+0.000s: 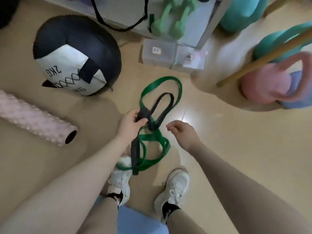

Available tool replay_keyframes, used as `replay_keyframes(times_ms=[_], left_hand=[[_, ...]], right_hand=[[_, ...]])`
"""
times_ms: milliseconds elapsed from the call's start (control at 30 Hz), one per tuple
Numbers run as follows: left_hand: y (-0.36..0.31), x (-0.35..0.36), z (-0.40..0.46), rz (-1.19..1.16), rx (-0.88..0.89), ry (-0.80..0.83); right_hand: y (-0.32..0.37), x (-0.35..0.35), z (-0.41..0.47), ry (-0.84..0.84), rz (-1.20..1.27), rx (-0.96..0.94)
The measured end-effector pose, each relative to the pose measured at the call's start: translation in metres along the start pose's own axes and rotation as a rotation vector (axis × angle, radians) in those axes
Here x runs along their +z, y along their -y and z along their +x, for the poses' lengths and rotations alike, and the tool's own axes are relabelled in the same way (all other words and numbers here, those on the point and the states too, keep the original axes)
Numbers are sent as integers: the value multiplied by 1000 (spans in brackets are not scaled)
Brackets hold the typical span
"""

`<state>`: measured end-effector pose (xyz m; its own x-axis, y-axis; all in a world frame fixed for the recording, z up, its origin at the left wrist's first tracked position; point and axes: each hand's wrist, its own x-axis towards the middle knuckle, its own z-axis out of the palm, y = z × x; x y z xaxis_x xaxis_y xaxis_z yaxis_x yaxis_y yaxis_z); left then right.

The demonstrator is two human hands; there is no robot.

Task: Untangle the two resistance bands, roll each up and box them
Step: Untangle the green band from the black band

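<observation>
My left hand (130, 123) grips the flat black rubber band (163, 102), tangled through the wide green rubber band (162, 85); my right hand (181, 130) hangs loosely curled, empty.

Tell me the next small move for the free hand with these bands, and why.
Probably bring the right hand over to take the green band near the crossing and draw it off the black one. The left hand already grips the black band, the two are looped through each other, and the right hand holds nothing.
</observation>
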<state>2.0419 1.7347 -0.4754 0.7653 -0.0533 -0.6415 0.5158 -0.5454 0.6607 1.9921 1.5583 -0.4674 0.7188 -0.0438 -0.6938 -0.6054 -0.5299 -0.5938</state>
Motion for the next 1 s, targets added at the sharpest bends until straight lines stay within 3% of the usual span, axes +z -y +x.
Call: replay_keyframes(times_ms=[133,267,467,600,667,867,933,1000], left_hand=[[58,12,60,37,43,-68],[96,20,112,64,115,-92],[124,22,157,-47,203,-131],[113,18,156,-194,258,-91],[95,15,148,-239,283,-94],[19,6,127,-402,401,-124],[2,8,129,-386,435,-70],[-1,20,136,-319,437,1]], right_hand=[[-59,69,54,188,-115,-90],[-94,127,111,266,-284,-198],[-119,200,166,249,-574,-169],[-115,195,169,131,-634,-229],[-109,163,162,-10,-504,-198],[-88,19,144,-604,270,79],[-99,-13,137,-699,446,144],[-116,-25,132,-750,452,181]])
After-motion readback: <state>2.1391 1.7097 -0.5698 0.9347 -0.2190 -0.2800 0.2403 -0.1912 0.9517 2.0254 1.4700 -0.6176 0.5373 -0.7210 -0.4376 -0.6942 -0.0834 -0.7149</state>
